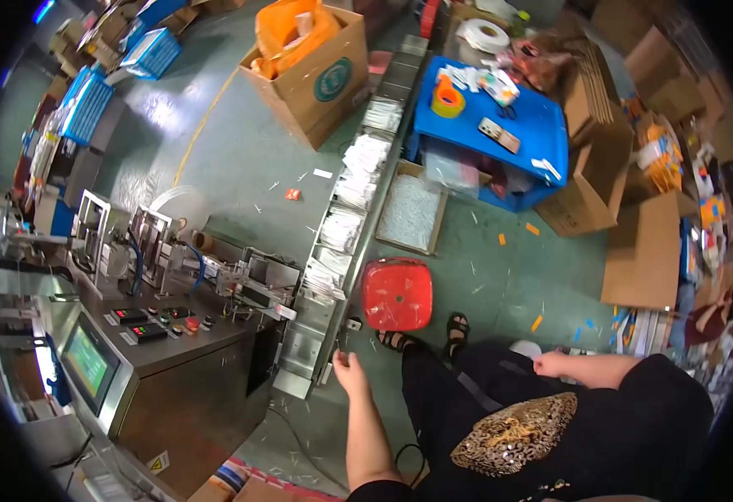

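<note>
My left hand [350, 373] is beside the near end of a narrow metal conveyor [299, 355], on its right side. Its fingers are curled in, and anything between them is too small to make out. My right hand [550, 364] is closed in a loose fist near my lap, with no object visible in it. Stacks of flat white packets [341, 231] sit in compartments along the conveyor. The compartments closest to my left hand show bare metal.
A red stool [397, 294] stands in front of my feet. Left of the conveyor is a steel machine [190, 376] with a screen [90, 356]. Beyond are a blue table [467, 134], a box of white pieces [411, 211] and a large carton [299, 105]. Cardboard boxes [647, 251] crowd the right.
</note>
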{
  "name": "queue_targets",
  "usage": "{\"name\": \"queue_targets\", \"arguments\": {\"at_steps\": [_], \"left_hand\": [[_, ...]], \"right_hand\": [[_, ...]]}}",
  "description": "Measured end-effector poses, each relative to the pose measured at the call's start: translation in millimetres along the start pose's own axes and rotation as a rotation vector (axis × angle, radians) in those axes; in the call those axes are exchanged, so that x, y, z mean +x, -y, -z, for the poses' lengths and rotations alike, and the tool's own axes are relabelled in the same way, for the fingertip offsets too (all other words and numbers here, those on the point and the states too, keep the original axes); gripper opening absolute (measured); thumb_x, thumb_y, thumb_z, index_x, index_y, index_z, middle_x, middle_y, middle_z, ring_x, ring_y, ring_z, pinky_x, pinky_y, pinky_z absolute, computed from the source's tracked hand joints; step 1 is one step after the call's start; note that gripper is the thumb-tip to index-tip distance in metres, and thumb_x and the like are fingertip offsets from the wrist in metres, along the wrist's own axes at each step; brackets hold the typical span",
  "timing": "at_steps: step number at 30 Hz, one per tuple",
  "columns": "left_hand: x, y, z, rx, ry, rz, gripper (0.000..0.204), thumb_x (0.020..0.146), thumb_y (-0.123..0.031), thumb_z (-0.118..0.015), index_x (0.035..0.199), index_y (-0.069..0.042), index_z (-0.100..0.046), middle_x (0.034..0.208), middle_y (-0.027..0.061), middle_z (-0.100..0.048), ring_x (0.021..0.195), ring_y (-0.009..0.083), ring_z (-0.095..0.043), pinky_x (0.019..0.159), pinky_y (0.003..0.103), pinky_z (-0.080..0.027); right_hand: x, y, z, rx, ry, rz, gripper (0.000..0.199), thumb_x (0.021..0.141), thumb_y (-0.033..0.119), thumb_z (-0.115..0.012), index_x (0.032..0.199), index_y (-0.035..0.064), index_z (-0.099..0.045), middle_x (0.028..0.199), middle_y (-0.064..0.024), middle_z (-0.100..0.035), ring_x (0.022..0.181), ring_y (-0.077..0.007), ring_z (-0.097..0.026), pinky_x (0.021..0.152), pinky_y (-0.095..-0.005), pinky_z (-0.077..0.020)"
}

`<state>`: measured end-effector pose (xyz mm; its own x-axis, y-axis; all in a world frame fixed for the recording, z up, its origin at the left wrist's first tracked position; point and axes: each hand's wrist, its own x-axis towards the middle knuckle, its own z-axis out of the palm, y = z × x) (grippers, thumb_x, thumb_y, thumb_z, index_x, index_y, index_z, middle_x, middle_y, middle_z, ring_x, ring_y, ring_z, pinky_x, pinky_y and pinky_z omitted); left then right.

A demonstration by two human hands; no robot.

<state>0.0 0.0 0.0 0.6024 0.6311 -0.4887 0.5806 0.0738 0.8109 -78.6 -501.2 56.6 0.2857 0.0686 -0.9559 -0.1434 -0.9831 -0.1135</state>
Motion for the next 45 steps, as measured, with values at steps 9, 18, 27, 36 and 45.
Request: {"name": "queue_targets", "arguments": {"at_steps": [9, 18, 27, 36, 45], "left_hand": [[185.5, 22.3, -59.1, -0.022, -0.14, 0.115, 0.055, 0.084, -0.026, -0.052, 0.127, 0.004, -0.035, 0.123, 0.018, -0.045, 0.108, 0.0283, -0.047, 0.093, 0.036, -0.036], [296.3, 55.8, -89.9, -0.627, -0.367, 0.264, 0.046, 0.088, -0.034, -0.048, 0.117, 0.001, -0.04, 0.11, 0.0129, -0.05, 0.095, 0.0215, -0.052, 0.084, 0.031, -0.041], [264.8, 77.7, -106.8, -0.485, -0.496, 0.269, 0.029, 0.082, -0.013, -0.053, 0.107, 0.0, -0.046, 0.097, 0.0071, -0.052, 0.084, 0.0146, -0.05, 0.075, 0.027, -0.042], [313.0, 75.2, -109.2, -1.018, -0.364, 0.502, 0.045, 0.089, -0.034, -0.031, 0.105, 0.002, -0.053, 0.101, 0.0123, -0.06, 0.092, 0.0268, -0.059, 0.081, 0.038, -0.048], [311.8, 88.3, -91.2, -1.101, -0.085, 0.556, 0.062, 0.088, -0.046, -0.018, 0.121, -0.001, -0.046, 0.121, 0.015, -0.051, 0.111, 0.0324, -0.048, 0.095, 0.042, -0.038]], "right_hand": [[42.2, 93.5, 90.7, 0.148, -0.243, -0.147, 0.014, 0.074, 0.019, -0.058, 0.085, 0.0114, -0.061, 0.079, -0.0068, -0.064, 0.073, -0.0206, -0.061, 0.066, -0.0335, -0.0487], [198.2, 158.6, 186.2, 0.141, -0.103, 0.164, 0.014, 0.079, 0.016, -0.056, 0.088, 0.0049, -0.058, 0.075, -0.007, -0.062, 0.069, -0.0142, -0.059, 0.064, -0.0285, -0.0477], [245.0, 173.0, 245.3, -0.091, -0.094, 0.47, 0.013, 0.078, 0.016, -0.057, 0.087, 0.0073, -0.058, 0.08, -0.0096, -0.06, 0.074, -0.0251, -0.06, 0.066, -0.0344, -0.0486], [309.6, 469.4, 249.6, -0.405, -0.357, 1.502, 0.041, 0.069, 0.012, -0.062, 0.109, 0.0155, -0.054, 0.123, -0.0049, -0.049, 0.118, -0.0275, -0.042, 0.096, -0.0468, -0.0337], [380.1, 499.0, 209.2, -0.887, -0.4, 1.457, 0.057, 0.066, 0.036, -0.065, 0.12, 0.0269, -0.049, 0.14, 0.0018, -0.03, 0.133, -0.0298, -0.019, 0.104, -0.0591, -0.0044]]}}
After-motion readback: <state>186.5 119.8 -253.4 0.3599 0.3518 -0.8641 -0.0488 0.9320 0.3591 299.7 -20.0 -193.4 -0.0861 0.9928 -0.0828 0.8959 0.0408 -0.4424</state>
